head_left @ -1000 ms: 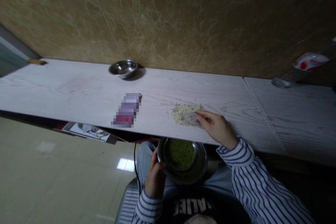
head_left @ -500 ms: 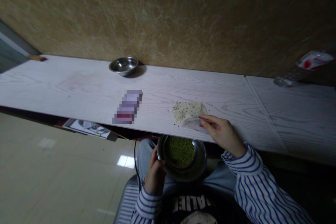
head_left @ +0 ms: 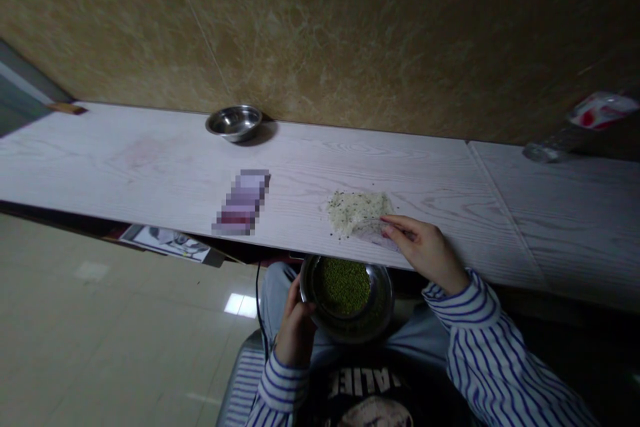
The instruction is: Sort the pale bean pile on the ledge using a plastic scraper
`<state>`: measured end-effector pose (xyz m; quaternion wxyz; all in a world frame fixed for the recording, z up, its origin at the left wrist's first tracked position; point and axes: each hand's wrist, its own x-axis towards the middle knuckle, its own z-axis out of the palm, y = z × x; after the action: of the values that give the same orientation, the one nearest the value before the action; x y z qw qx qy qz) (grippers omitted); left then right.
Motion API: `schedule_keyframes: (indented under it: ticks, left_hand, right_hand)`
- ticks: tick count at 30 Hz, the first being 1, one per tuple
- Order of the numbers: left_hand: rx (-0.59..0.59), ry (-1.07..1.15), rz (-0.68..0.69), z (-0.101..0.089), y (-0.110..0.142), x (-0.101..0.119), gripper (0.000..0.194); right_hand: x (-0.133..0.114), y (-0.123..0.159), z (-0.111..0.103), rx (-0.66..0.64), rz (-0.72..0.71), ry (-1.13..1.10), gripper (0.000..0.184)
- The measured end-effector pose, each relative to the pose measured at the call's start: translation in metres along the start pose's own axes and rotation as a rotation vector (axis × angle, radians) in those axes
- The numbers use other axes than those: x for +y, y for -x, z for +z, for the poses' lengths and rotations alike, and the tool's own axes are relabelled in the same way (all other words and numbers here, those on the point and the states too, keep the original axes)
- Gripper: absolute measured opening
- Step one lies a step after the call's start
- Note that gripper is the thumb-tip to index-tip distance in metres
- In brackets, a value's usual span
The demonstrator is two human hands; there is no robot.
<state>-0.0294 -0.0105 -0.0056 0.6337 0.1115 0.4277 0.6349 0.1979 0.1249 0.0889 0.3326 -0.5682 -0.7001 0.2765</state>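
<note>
My left hand [head_left: 297,323] is closed on the rim of a metal bowl [head_left: 383,313], which it holds over my lap just below the table's front edge. Inside the bowl lie many mung beans [head_left: 345,285]. On the tabletop a flat pile of rice [head_left: 357,208] is mixed with small dark green beans. My right hand [head_left: 417,243] pinches a thin, clear plastic piece [head_left: 373,230] between thumb and fingers. That piece touches the near side of the rice pile; its exact shape is hard to make out.
A second metal bowl [head_left: 234,124] stands near the wall. A blurred-out, phone-like flat object [head_left: 243,202] lies left of the rice. A clear plastic bottle [head_left: 575,130] leans at the far right. Under the table, an open drawer [head_left: 170,243] sticks out.
Both hands keep nearly the same place. The plastic piece lies slightly flatter against the near edge of the rice. The whole view has shifted a little.
</note>
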Motion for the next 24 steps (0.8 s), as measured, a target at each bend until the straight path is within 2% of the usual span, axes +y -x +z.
schedule_keyframes:
  ticks: [5, 11, 14, 21, 24]
  left_hand:
    - [-0.003, -0.004, -0.001, 0.007, 0.003, 0.005, 0.052]
    - [-0.008, 0.012, 0.005, 0.005, 0.002, 0.003, 0.053]
    - [0.015, 0.021, -0.014, 0.005, 0.003, 0.002, 0.054]
    - [-0.017, 0.003, 0.0, -0.003, 0.0, 0.001, 0.059]
    - [-0.014, 0.013, 0.003, -0.006, -0.002, 0.001, 0.059]
  right_hand:
    - [-0.007, 0.0, 0.004, -0.026, -0.002, -0.011, 0.031]
    - [-0.01, 0.004, 0.005, -0.092, 0.018, -0.03, 0.03]
    - [-0.01, 0.007, 0.006, -0.083, 0.011, -0.045, 0.028]
    - [-0.016, 0.006, 0.015, -0.077, -0.037, -0.077, 0.028]
    - [-0.014, 0.004, 0.013, -0.065, -0.016, -0.051, 0.03]
